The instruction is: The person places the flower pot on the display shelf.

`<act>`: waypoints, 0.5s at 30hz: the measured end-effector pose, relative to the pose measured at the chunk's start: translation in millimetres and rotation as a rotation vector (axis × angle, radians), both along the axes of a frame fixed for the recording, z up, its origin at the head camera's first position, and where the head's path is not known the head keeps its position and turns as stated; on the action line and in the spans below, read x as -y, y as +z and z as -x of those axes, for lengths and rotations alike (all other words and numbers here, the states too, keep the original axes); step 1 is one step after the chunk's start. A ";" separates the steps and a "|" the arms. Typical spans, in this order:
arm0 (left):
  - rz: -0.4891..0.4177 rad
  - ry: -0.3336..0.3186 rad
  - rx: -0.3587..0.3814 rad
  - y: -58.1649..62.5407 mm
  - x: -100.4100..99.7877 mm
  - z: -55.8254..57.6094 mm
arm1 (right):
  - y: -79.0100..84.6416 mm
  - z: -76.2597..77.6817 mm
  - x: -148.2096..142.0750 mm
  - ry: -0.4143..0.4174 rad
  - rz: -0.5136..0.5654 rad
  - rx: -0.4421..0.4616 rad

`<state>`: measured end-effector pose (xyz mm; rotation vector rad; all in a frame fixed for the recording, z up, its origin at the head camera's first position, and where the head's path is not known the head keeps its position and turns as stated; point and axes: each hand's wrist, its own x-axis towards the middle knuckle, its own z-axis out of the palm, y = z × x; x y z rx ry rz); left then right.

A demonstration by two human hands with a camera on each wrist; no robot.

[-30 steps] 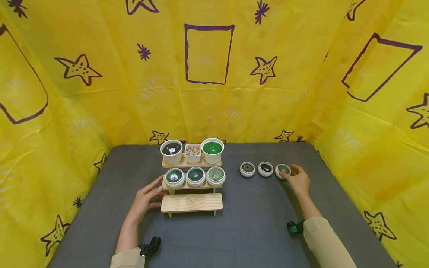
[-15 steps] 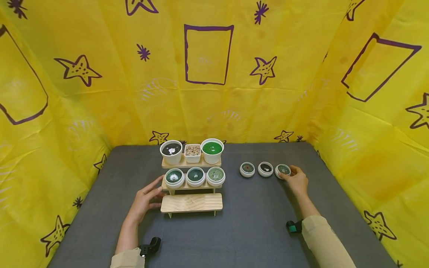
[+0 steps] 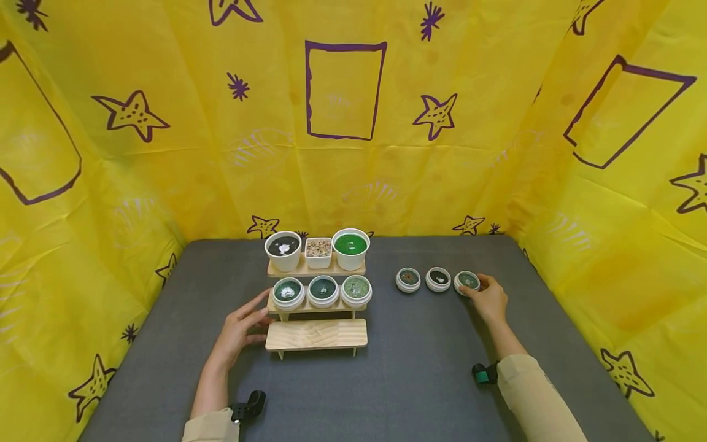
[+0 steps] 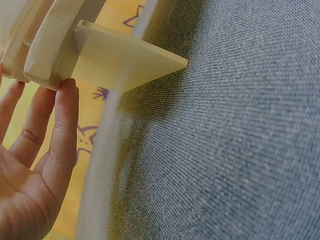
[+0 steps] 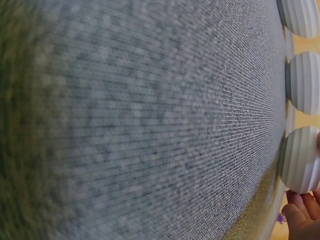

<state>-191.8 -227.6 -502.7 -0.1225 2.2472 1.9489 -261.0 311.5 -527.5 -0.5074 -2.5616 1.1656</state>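
My left hand [image 3: 234, 337] is at the left side of a three-step wooden stand [image 3: 316, 334]. In the left wrist view its extended fingertips touch the ends of the shelves [image 4: 47, 62]. My right hand [image 3: 491, 301] pinches a small white ribbed cup [image 3: 467, 280] with greenish filling, thumb in front and fingers at its right side. That cup is the rightmost in a row on the dark cloth. Left of it stand a ribbed cup with black filling [image 3: 438, 279] and one with dark green filling and a brown spot [image 3: 408, 279].
The middle step carries three round white cups with green fillings, one being the pale green cup [image 3: 356, 290]. On the top step are a black-filled tub [image 3: 283, 248], a square dish of grainy bits [image 3: 318, 250] and a bright green tub [image 3: 350, 247]. Yellow cloth [image 3: 342, 172] surrounds the table.
My right hand has lowered very slightly around the rightmost cup, which stays in its place. The left hand keeps still at the stand.
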 end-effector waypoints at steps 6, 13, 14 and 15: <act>0.007 0.000 -0.003 -1.5 0.7 0.3 | 1.1 -1.0 -0.2 -0.004 -0.009 0.009; 0.003 0.002 0.001 -2.5 0.6 1.2 | 3.8 -2.2 0.2 -0.032 0.002 0.009; 0.002 0.002 0.001 -2.7 0.7 1.3 | 4.0 -2.1 0.1 -0.035 0.003 0.006; 0.003 0.003 0.001 -2.7 0.8 1.4 | 4.5 -2.1 0.1 -0.038 0.002 0.003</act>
